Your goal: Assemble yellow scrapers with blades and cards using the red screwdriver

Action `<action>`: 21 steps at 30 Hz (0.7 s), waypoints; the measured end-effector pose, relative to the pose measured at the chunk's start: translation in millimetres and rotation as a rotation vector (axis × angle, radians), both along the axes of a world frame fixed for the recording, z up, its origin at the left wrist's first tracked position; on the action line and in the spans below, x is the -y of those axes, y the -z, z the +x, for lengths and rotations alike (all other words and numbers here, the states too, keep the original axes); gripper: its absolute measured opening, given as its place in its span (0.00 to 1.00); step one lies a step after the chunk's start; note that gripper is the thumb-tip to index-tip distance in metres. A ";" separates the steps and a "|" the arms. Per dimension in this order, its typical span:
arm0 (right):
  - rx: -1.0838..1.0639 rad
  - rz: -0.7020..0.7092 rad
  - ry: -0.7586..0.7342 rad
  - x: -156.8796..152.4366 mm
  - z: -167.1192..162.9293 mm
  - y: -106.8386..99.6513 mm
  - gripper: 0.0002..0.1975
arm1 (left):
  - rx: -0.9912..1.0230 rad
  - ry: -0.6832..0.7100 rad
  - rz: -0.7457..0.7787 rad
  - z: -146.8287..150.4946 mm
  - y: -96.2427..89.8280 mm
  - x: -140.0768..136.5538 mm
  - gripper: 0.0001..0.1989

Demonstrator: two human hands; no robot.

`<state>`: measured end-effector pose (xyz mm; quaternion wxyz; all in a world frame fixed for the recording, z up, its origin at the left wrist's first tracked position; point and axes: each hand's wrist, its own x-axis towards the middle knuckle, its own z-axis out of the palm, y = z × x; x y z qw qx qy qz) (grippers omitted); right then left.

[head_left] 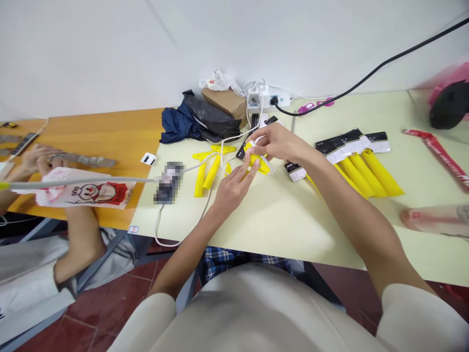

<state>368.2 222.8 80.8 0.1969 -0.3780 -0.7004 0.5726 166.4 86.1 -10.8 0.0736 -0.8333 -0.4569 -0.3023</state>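
A small yellow piece in a clear packet (264, 167) is between my two hands, above the table. My right hand (275, 143) is closed, pinching the packet's upper end with thumb and fingers. From the near side, my left hand (234, 188) grips the yellow piece, its fingertips pressed on it. My fingers hide part of the packet. Loose yellow strips (211, 172) and a flat yellow piece (223, 148) lie left of my hands. Yellow packs with black-and-white header cards (370, 171) are fanned out to the right.
A power strip (269, 97) with cables stands by the wall, beside a cardboard box (225, 103) and a dark blue cloth bundle (179, 122). A phone-like pixelated object (168, 183) lies left. At another table (128, 128), a person's hands (38, 159) hold a grey strip.
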 end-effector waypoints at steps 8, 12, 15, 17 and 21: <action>-0.015 0.091 -0.093 -2.9 2.7 4.7 0.22 | 0.229 0.000 -0.196 -3.3 2.5 0.4 0.27; 0.018 0.089 -0.086 -0.7 2.7 -3.0 0.24 | 0.235 -0.001 -0.160 -4.0 5.1 -1.3 0.28; 0.054 0.119 -0.083 -0.5 4.1 -6.7 0.21 | 0.207 0.015 -0.155 -4.9 4.9 -2.4 0.29; 0.075 0.142 -0.082 -0.9 5.6 -7.2 0.19 | 0.209 0.016 -0.178 -5.6 4.2 -2.5 0.29; 0.051 0.132 -0.090 -0.9 7.5 -6.8 0.22 | 0.221 0.031 -0.221 -7.8 3.0 -2.8 0.29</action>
